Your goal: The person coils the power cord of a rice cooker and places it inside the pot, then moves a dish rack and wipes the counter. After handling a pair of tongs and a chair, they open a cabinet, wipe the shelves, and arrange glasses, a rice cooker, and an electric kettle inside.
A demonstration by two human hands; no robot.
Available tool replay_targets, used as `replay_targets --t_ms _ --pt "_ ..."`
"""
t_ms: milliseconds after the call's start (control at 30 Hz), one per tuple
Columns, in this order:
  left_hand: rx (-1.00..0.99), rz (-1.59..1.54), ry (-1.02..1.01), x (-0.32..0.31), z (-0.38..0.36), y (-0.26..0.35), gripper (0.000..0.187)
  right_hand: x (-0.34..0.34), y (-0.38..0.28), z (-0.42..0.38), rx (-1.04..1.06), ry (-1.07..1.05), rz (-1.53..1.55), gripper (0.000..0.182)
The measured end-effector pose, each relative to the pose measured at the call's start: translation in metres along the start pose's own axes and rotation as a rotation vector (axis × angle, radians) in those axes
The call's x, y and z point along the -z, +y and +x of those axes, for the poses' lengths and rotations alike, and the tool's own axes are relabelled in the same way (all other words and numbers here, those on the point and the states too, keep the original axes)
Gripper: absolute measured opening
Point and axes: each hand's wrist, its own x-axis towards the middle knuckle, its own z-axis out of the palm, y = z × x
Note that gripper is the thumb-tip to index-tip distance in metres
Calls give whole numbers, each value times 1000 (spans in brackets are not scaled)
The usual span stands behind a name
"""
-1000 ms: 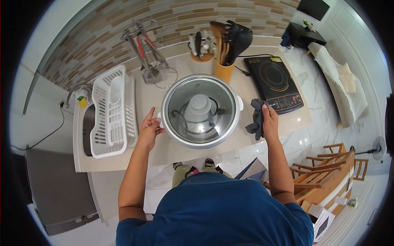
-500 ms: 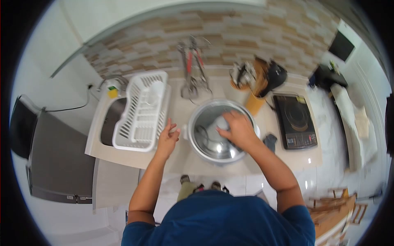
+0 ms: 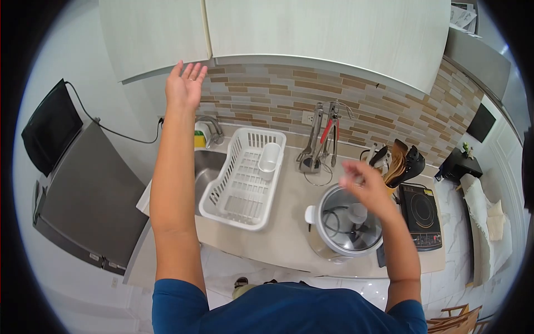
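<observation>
A: Where are the hands?

B: The left hand is raised high in front of the wall cupboard, fingers spread and palm open, holding nothing. The right hand hovers over the far rim of the rice cooker. It is blurred, its fingers look loosely spread, and I cannot see anything in it.

A: And the cooker itself?

B: It stands on the table, near the front edge, with its glass lid on. A dark cord and a pale cup-like piece show through the glass. The right hand is above the lid; whether it touches it I cannot tell.

A: What sits around it?

B: To the left of the cooker, a white dish rack reaches partly over the sink, with a white cup standing in it. Behind the cooker hangs a rack of metal utensils, one with red handles. To the right stands a holder of wooden and black cooking tools, and beyond it a black induction hob lies on the table.

A: Anything at the left side?

B: A grey fridge next to the table, with a dark screen above it.
</observation>
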Motion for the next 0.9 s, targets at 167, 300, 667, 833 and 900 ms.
replay_targets --t_ms 167,300,667,833,900 --pt "149 -163 21 20 55 13 66 -52 -91 142 11 83 948 43" --pt "240 -272 82 21 27 44 65 -88 -128 215 29 329 1298 34" --pt "311 -304 -549 150 -50 223 53 -98 -170 143 61 524 1248 37" --pt "-225 39 -190 236 -64 285 25 -67 -164 55 157 477 1219 31" --pt "-137 -119 -440 283 -48 322 15 -69 -175 25 120 697 1182 29"
